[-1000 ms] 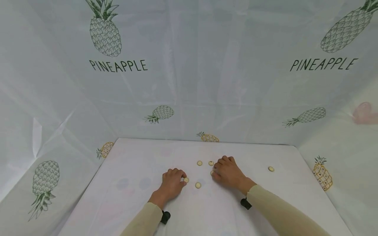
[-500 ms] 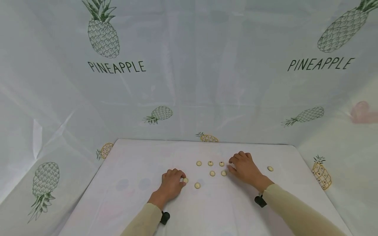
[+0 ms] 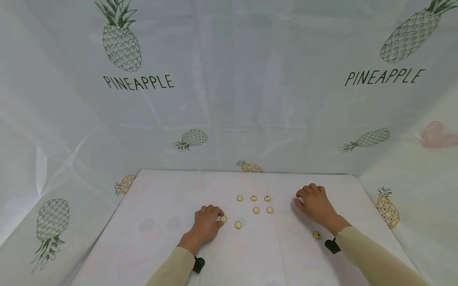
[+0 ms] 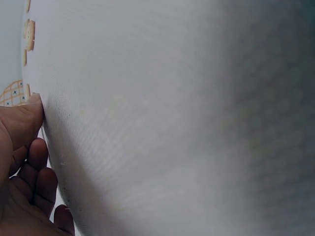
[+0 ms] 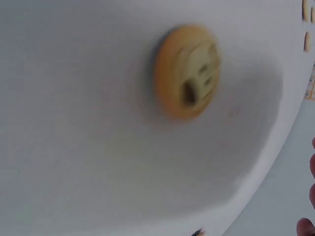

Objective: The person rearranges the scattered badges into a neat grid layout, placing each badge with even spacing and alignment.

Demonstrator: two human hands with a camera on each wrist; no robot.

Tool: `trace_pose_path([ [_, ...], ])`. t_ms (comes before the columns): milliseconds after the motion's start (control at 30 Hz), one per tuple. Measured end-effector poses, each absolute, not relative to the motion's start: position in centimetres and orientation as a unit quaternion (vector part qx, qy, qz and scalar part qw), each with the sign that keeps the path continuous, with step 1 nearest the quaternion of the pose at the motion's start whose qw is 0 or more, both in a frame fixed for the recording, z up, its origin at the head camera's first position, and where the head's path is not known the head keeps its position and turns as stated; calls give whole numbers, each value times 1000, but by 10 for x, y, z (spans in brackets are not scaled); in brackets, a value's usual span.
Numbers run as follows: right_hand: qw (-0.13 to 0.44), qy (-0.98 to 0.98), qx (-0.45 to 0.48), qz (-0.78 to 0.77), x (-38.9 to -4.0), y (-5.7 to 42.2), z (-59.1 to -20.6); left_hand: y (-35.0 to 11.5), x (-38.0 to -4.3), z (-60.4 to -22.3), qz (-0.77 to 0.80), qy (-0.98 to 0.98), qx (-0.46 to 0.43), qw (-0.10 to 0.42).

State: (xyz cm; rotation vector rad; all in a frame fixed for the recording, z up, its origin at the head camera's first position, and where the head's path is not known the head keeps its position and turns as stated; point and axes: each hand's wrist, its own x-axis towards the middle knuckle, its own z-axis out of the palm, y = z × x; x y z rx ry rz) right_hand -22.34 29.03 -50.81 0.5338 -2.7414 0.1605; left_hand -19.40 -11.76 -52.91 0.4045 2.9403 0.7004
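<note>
Small round tan discs with raised rims and a face-like pattern, perhaps cookies, lie on the white tabletop. My left hand [image 3: 206,223] pinches one disc [image 3: 223,219] between thumb and finger on the table; in the left wrist view the thumb [image 4: 22,118] and curled fingers show, the disc partly hidden. My right hand [image 3: 315,204] hovers at the right, fingers loosely bent, holding nothing visible. A disc [image 3: 316,235] lies beside its wrist, seen large and blurred in the right wrist view as a thick disc [image 5: 188,73] with dark marks.
Back centre, three discs stand in a row, one of them a disc [image 3: 253,198]; two more discs [image 3: 270,209] lie just nearer. Right of my left hand is another disc [image 3: 237,225]. A pineapple-print cloth [image 3: 229,99] hangs behind the white table [image 3: 171,186].
My right hand let go of a disc in the middle group and moved right. It now covers where a lone disc lay; another disc shows by its wrist. The left hand stays put.
</note>
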Motion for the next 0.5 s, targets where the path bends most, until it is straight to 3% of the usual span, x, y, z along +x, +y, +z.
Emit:
trace_pose_path([
  [500,157,-979,127,27,-215,369,-528,-118,-195,-530,229,963,136,49],
])
